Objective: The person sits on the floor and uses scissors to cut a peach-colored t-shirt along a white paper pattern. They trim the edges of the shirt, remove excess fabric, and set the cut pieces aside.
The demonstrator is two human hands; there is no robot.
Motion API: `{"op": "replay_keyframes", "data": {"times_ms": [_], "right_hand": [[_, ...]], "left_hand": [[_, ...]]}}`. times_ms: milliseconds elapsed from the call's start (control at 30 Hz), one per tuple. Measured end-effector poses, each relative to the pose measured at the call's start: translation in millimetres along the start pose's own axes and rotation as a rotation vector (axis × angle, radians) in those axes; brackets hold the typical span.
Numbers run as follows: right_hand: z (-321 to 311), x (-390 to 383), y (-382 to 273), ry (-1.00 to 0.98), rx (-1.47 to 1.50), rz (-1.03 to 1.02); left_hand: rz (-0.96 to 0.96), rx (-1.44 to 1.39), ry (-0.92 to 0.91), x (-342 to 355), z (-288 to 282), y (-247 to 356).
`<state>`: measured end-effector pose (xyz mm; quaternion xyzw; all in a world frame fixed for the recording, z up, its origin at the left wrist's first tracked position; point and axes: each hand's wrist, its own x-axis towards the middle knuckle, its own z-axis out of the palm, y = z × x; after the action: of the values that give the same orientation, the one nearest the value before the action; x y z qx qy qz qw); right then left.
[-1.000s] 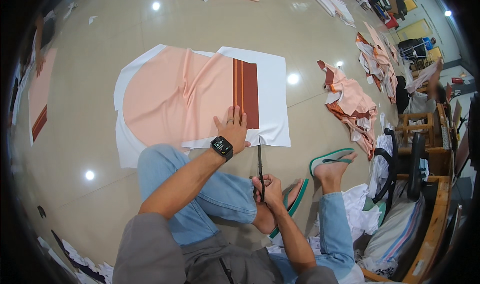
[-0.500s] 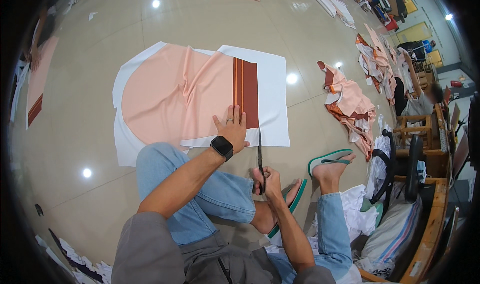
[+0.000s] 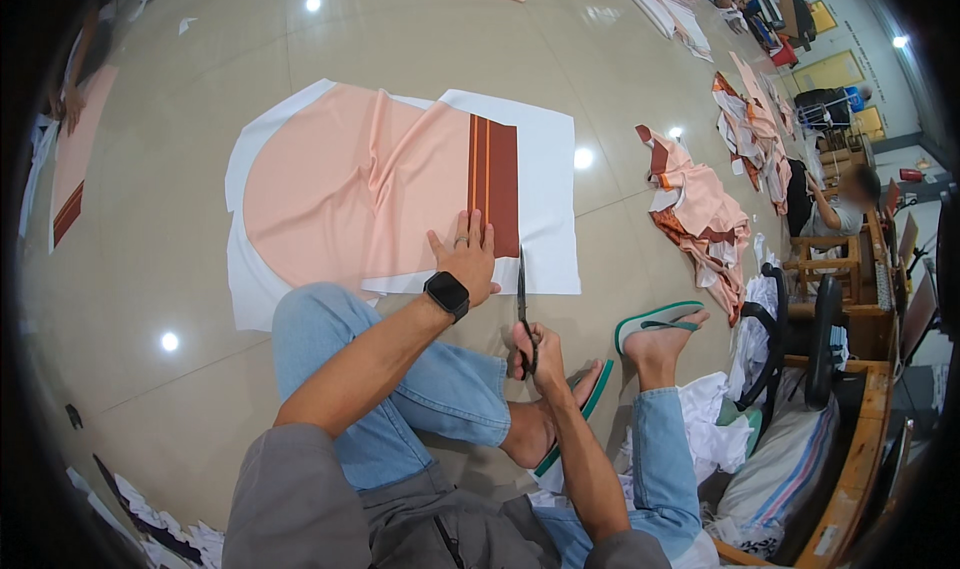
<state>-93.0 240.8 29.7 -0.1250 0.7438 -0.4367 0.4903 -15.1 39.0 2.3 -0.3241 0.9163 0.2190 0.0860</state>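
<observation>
A peach fabric panel (image 3: 310, 189) with a rounded left end lies on the floor, wrinkled down its middle. Its right end carries a dark red band (image 3: 504, 184) with thin orange stripes, and white fabric (image 3: 548, 204) borders it. My left hand (image 3: 465, 265) presses flat on the panel by the band's lower end, fingers spread. Black scissors (image 3: 522, 304) are gripped in my right hand (image 3: 547, 356), fingers in the handles. Their blades point away from me, at the cloth's near edge, along the line where the red band meets the white.
Peach and red fabric scraps (image 3: 700, 219) lie heaped on the tiled floor to the right. A wooden bench (image 3: 850, 469) and a white sack (image 3: 790, 459) stand at the lower right. Another person's hand (image 3: 74, 109) touches a peach piece (image 3: 85, 159) at far left.
My right hand has moved slightly forward with the scissors, and their tips reach farther into the cloth. My left hand stays put. The seated person at right has lowered an arm.
</observation>
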Motion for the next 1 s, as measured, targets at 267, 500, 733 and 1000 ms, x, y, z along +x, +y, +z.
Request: {"op": "replay_keyframes", "data": {"times_ms": [267,500,733,1000], "right_hand": [[-2,23,-13,-0.017,0.095,0.051],[1,26,-12,0.008,-0.004,0.002],[0,46,-27,-0.005,-0.027,-0.057],[0,53,-32,-0.007,-0.005,-0.050]], "left_hand": [[-0.008,0.013,-0.001,0,-1,0],[-0.006,0.008,-0.005,-2,-2,0],[-0.015,0.008,-0.023,-4,-7,2],[-0.021,-0.001,-0.004,-3,-4,0]]}}
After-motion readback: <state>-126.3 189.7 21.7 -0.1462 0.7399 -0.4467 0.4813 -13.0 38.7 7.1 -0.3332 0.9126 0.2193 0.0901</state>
